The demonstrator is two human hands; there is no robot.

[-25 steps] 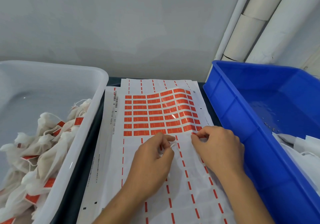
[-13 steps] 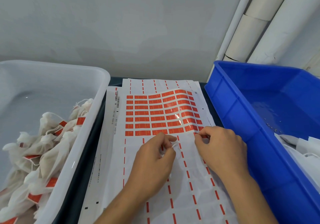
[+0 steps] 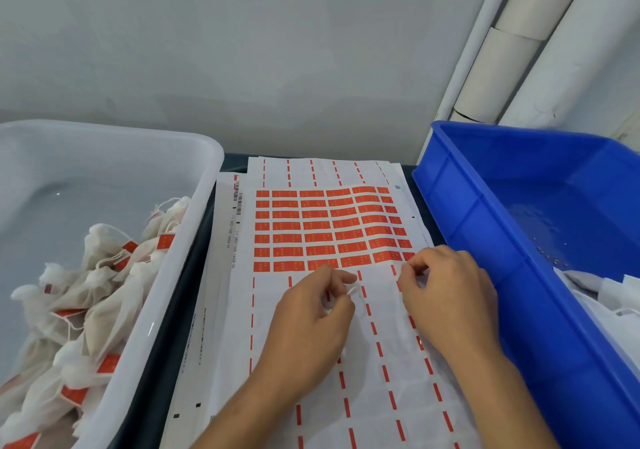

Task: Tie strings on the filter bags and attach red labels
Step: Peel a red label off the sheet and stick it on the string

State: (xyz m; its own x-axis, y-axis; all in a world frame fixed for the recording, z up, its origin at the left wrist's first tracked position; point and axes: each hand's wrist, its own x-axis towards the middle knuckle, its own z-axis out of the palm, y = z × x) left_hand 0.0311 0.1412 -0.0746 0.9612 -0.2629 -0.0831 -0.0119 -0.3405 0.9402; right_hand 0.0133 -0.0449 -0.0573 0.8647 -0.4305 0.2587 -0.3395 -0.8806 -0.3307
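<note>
Your right hand (image 3: pixel 446 296) is still picking at a red label (image 3: pixel 408 257) just beyond its fingers. Your left hand (image 3: pixel 311 324) keeps pinching the white string (image 3: pixel 351 292). Little has moved; no label is free yet.

- Label sheet (image 3: pixel 332 362): white backing paper, smooth, faint sheen; slightly wavy near the far rows.
- Red labels (image 3: pixel 313 237): glossy printed stickers, light glare on the right-hand columns.
- Filter bags (image 3: pixel 86 296): white, matt, fibrous cloth-like mesh, crumpled; thin white string (image 3: pixel 351 292) of the same matt look.
- White tub (image 3: pixel 180 275): translucent plastic, smooth, soft highlights along the rim.
- Blue crate (image 3: pixel 485 240): opaque plastic, smooth, semi-gloss, moulded ribs on the wall.
- Wall (image 3: pixel 242 50): painted, matt, slightly uneven.
- Pipes (image 3: pixel 519 50): white, matt, plastic-looking.
</note>
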